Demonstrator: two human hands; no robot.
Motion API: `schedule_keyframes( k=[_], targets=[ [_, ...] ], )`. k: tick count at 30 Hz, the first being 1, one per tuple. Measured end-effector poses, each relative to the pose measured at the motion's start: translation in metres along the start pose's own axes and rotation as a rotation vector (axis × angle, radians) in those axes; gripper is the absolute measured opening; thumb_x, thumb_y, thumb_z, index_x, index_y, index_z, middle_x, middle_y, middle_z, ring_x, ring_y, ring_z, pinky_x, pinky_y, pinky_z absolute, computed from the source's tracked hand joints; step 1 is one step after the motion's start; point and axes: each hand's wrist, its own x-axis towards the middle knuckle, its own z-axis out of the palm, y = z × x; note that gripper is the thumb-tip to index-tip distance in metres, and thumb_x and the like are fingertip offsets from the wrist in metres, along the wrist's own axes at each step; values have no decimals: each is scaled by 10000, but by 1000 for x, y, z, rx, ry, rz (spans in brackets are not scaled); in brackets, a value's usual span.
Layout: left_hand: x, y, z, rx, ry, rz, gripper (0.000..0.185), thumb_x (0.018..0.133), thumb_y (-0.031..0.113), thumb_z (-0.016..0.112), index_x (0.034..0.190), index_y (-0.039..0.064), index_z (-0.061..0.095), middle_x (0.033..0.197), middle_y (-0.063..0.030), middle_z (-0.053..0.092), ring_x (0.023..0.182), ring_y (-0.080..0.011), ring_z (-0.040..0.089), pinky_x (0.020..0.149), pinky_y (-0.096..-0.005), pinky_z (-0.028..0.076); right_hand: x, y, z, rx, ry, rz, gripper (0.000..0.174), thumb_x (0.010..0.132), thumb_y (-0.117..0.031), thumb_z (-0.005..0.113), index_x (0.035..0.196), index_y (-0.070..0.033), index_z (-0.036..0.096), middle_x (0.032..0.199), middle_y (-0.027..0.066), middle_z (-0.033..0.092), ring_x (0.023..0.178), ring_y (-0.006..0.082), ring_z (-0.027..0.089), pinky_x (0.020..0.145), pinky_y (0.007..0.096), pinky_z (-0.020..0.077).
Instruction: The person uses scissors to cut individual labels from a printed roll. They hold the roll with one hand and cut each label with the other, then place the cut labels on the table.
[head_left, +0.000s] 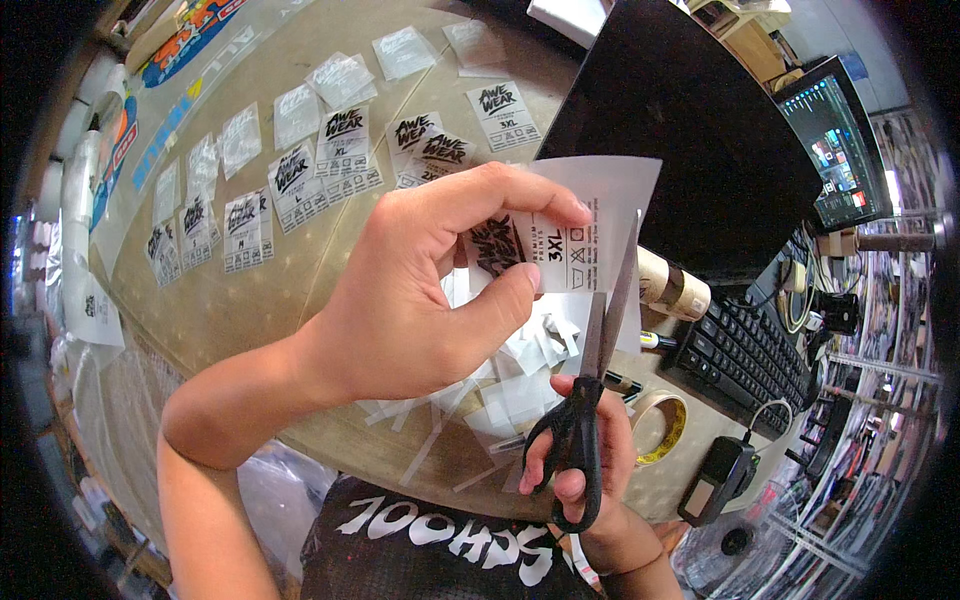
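Observation:
My left hand (420, 292) pinches a translucent printed label sheet (600, 176) between thumb and fingers. Black lettering and care symbols show on the sheet, turned sideways. In my right hand (616, 442) is a pair of scissors (582, 420) with black handles, my fingers through the loops. Its blades point up and stand slightly apart at the sheet's lower edge. One blade passes in front of the sheet; the other's tip is hidden behind it. White paper offcuts (536, 349) lie heaped on the table beneath.
Small printed labels (247, 229) and blank translucent pieces (240, 141) lie in rows on the brown table (315, 281). To the right are a dark monitor (682, 127), a black keyboard (739, 352), a tape roll (660, 427), a marker (656, 340) and a black device (718, 480).

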Motion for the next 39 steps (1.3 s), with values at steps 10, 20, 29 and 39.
schedule_keyframes(
  k=[10,20,29,39],
  targets=[
    [0,2,-1,96,-12,82,196,814,-46,658,1003,-2,631,957,-57,635,882,-87,597,786,-229,471,0,5,-1,-42,-30,-22,819,778,-233,811,1371,88,346,826,70,577,624,130,585,529,236,446],
    [-1,0,3,141,21,97,237,787,-34,710,1004,7,624,966,-50,622,871,-83,582,771,-225,469,1,6,-2,-56,-66,-25,827,785,-220,809,1381,91,327,1031,101,569,665,139,588,544,248,465],
    [-1,0,4,248,42,169,245,753,-5,744,977,20,648,932,-44,641,798,-78,567,702,-215,450,1,6,-1,-112,-67,-47,819,796,-221,799,1387,88,324,953,91,572,657,129,583,555,240,465],
    [-1,0,4,250,54,189,244,748,4,746,973,23,655,932,-43,644,771,-80,556,681,-216,442,-3,9,0,-103,-49,-50,815,787,-215,807,1383,87,340,874,78,587,657,117,587,552,230,461]
  ],
)
